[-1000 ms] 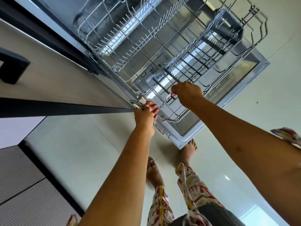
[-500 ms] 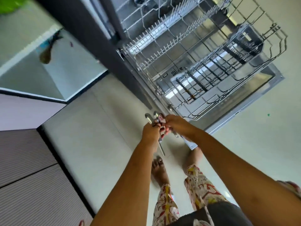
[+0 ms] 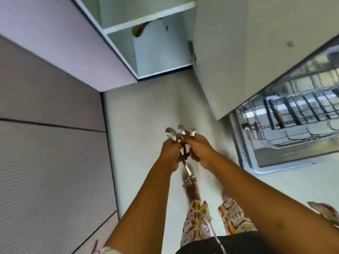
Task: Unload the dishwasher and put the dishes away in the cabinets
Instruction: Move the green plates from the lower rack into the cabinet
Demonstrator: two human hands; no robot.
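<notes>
Since half a second ago the view has swung away from the dishwasher, whose lower rack [image 3: 297, 114] now sits at the right edge. Both hands have come off it with a bundle of spoons [image 3: 182, 132].

The left hand [image 3: 169, 153] and right hand [image 3: 201, 151] meet over the floor [image 3: 143, 116], well apart from the rack. Their fingers [image 3: 192, 142] are curled tight around the spoons' necks. Three bowls stand up above the knuckles, and the handles [image 3: 188, 169] poke down and out below the palms. Gripping with both hands looks like a way to square the loose pieces into one stack, so none slips out on the walk.

Ahead, an open cabinet [image 3: 146, 19] shows pale shelves, with its door [image 3: 238, 52] swung out to the right. Something brown hangs under the upper shelf, too blurred to name. The rack holds no dishes that I can make out, so this is probably a late load, with the spoons bound for a cabinet or drawer. The bundle is slippery, so the grip should hold until it is set down.
</notes>
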